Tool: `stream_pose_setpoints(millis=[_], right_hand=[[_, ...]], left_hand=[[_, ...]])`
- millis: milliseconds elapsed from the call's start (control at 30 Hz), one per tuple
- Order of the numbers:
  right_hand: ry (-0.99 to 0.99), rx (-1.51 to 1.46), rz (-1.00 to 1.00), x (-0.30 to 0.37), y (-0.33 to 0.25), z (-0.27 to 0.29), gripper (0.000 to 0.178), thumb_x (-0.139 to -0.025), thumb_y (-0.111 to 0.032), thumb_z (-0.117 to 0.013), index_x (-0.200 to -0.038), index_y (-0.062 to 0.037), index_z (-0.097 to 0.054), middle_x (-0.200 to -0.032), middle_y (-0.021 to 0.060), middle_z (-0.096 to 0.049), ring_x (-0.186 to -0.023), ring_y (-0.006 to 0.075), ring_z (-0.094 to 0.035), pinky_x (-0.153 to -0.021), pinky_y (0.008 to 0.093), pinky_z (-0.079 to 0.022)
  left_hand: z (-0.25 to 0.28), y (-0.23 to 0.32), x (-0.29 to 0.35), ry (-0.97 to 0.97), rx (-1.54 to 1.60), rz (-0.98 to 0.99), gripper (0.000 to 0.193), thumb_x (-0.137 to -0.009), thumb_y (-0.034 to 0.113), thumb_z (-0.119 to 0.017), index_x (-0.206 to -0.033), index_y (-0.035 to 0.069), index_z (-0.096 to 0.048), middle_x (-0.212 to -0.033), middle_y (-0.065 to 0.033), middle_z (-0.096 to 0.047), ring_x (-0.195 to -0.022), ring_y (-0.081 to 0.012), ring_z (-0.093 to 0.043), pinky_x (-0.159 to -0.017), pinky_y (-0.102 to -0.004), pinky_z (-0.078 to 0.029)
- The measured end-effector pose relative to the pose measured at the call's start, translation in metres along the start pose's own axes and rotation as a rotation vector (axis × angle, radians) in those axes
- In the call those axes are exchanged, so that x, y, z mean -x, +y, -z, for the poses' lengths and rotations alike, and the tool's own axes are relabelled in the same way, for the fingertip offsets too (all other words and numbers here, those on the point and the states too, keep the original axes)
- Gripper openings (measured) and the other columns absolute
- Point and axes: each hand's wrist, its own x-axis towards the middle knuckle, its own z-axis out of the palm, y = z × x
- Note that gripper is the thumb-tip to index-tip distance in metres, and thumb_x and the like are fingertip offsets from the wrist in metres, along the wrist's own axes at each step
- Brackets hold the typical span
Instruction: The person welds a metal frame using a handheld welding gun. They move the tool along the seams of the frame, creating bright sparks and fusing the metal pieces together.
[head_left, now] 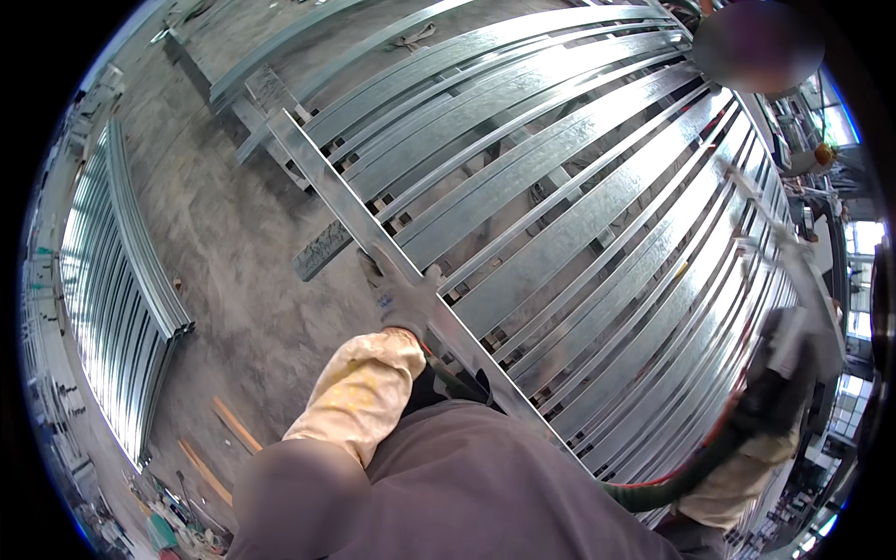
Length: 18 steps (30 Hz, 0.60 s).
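Observation:
A large panel of galvanized metal slats [551,196] lies before me, its slat ends meeting a long edge rail [327,182]. My left hand [401,289], in a grey glove below a pale patterned sleeve cover, is closed over that rail, thumb on the slat side. Far to the right, my right hand [779,359] wears a dark glove and grips a blurred grey tool [807,289]; its exact kind is unclear. A thin blurred part [756,196] reaches from the tool over the slats. A dark green hose [653,495] with a red line curves beneath my right arm.
Left on the concrete floor lies a stack of long metal profiles [121,280]. Wooden strips [238,425] lie nearer me. A short steel beam [322,250] sticks out under the rail. At the upper right is another person [761,47], blurred. Clutter lines the far right.

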Motion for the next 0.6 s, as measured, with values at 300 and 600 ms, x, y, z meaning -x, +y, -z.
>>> stream_pose_setpoints(millis=[300, 600], right_hand=[[-0.541, 0.059, -0.447, -0.078, 0.131, -0.136, 0.036, -0.098, -0.024, -0.064, -0.124, 0.0009, -0.059, -0.091, 0.0126, -0.072, -0.059, 0.0166, -0.066, -0.049, 0.0296, -0.053], [-0.801, -0.047, -0.589, -0.107, 0.217, -0.192, 0.044, -0.096, -0.030, -0.069, -0.126, 0.0004, -0.059, -0.089, 0.0104, -0.069, -0.058, 0.0171, -0.066, -0.047, 0.0299, -0.052]], left_hand=[[-0.018, 0.006, 0.004, 0.137, -0.008, 0.078, 0.107, -0.076, 0.028, -0.073, -0.160, 0.004, -0.012, -0.156, -0.0372, -0.019, -0.145, -0.0519, -0.026, -0.119, -0.0524, -0.029], [-0.024, 0.012, 0.004, 0.170, -0.026, 0.056, 0.101, -0.077, 0.021, -0.072, -0.160, 0.003, -0.016, -0.156, -0.0334, -0.023, -0.144, -0.0481, -0.030, -0.120, -0.0451, -0.029]])
